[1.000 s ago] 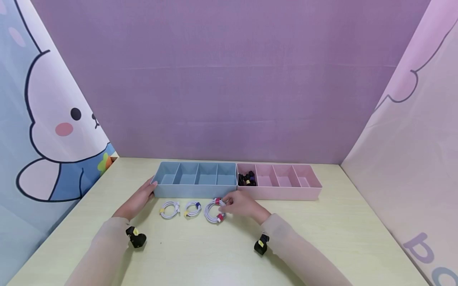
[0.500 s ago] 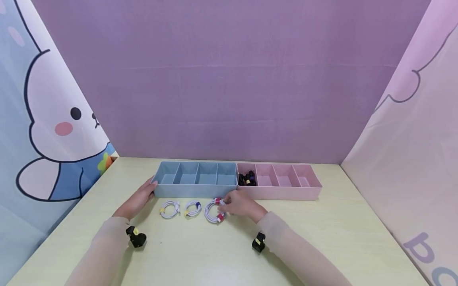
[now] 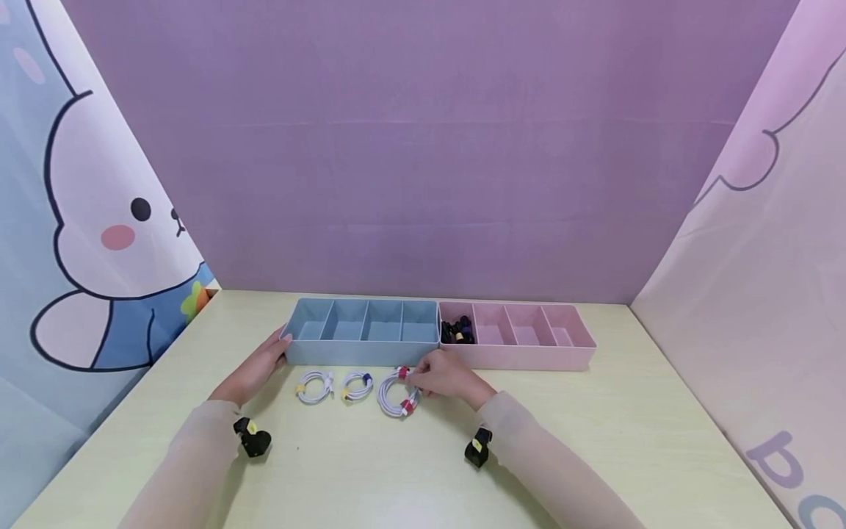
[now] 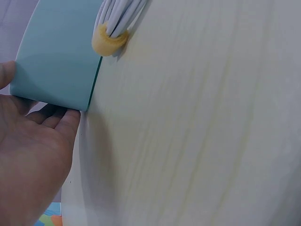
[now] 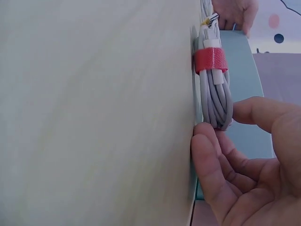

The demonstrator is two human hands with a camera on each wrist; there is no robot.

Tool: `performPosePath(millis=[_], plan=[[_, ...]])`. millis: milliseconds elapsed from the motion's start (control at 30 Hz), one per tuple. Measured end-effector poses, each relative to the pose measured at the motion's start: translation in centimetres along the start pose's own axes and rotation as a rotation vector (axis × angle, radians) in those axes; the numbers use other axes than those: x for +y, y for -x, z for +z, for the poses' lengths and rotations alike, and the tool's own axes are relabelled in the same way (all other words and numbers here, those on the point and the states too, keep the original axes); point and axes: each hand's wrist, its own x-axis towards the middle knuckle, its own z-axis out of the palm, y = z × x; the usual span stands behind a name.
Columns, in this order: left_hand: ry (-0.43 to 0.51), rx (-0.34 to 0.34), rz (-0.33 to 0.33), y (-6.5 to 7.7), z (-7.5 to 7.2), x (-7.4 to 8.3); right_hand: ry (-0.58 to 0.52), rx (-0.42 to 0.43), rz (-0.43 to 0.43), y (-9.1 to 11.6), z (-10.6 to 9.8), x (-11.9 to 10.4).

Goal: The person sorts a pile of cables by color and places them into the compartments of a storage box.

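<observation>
My left hand holds the left end of a blue divided storage box. In the left wrist view its thumb lies at the box's rim and its fingers at the end wall. My right hand pinches the right side of a white coiled cable with two red straps, in front of the box. The right wrist view shows the thumb on one side of this coil and fingertips on the other. Left of it lie a smaller white coil with a blue and a yellow strap and another yellow-strapped white coil.
A pink divided box stands end to end with the blue one. Black coiled items fill its leftmost compartment. Behind the pale table rises a purple backdrop, with printed cloths at both sides.
The right forearm has shifted slightly left. The red-strapped coil's near edge now sits a touch lower in the head view, with the hand still at its right side. The left hand stays put.
</observation>
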Motion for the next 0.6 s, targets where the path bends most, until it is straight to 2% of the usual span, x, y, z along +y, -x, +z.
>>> performPosePath(millis=[167, 300, 600], plan=[[-0.010, 0.005, -0.018, -0.10, -0.01, 0.04, -0.083, -0.006, -0.004, 0.13, 0.06, -0.04], [-0.005, 0.002, -0.004, -0.07, -0.04, 0.06, -0.139, -0.014, -0.001, 0.30, -0.01, -0.10], [-0.018, 0.005, -0.028, -0.14, 0.02, 0.17, -0.167, 0.000, -0.009, 0.53, -0.28, -0.23]])
